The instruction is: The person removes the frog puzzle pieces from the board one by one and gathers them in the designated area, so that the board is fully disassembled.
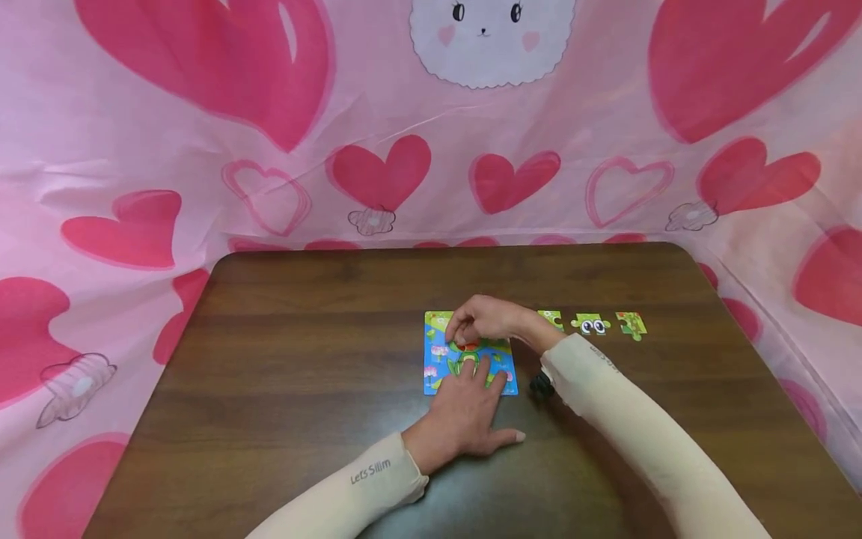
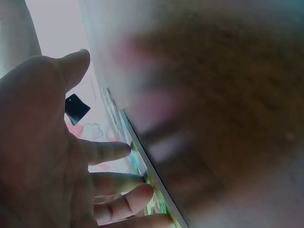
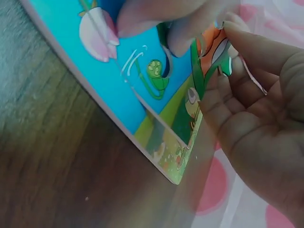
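A jigsaw board (image 1: 431, 359) with a green frog on blue lies on the brown table. My left hand (image 1: 465, 412) rests on its near part, fingers spread and thumb held out to the side. In the left wrist view, the fingertips (image 2: 124, 151) of that hand meet the board's face. Over the far part of the board, my right hand (image 1: 488, 318) has its fingers curled down. The right wrist view has this hand (image 3: 266, 99) pinching an orange and green puzzle piece (image 3: 211, 45) against the board; the hand partly hides how it sits.
Right of the board, in a row, lie a green corner-like piece (image 1: 550, 317), a piece with two big eyes (image 1: 590, 324) and a green and red piece (image 1: 631, 324). A black object (image 1: 541, 385) is by the right wrist. Pink heart-patterned cloth (image 1: 444, 112) hangs behind the table (image 1: 303, 359).
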`<state>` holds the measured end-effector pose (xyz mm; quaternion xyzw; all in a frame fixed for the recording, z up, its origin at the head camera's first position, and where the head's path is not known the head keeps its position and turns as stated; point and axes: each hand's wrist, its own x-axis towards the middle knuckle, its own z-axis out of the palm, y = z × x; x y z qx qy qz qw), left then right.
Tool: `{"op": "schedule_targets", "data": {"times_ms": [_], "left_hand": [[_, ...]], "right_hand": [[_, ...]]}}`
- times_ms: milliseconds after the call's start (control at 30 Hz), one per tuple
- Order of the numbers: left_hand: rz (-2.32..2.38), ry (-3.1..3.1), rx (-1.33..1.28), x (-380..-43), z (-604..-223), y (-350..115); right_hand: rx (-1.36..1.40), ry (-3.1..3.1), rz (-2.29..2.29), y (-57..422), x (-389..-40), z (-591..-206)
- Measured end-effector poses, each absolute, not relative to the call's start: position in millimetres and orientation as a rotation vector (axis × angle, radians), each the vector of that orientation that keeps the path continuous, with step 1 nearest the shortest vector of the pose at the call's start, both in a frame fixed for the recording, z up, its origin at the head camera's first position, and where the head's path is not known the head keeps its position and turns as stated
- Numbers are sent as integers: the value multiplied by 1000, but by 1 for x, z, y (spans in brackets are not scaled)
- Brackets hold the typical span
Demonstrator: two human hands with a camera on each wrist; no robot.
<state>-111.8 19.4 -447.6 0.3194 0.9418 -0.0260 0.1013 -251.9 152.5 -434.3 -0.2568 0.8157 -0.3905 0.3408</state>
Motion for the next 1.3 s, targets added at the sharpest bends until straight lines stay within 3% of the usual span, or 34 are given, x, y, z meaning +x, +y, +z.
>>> {"op": "schedule_targets", "data": {"times_ms": [600,800,967,1300], "left_hand": [[-177,2737,937,-111,-448,19],[-268,2746,963,-109,-450,21],[-262,2752,974,-108,-448,21],[-206,2698,951,-113,-444,19]], "right_hand": [[-731,2126,-1088,150,-253,-440],[-555,2276,-966,133,-250,-429],[-575,2279,-932,122,-255,-413],[-529,2161,-1118,136,-264,-393]]}}
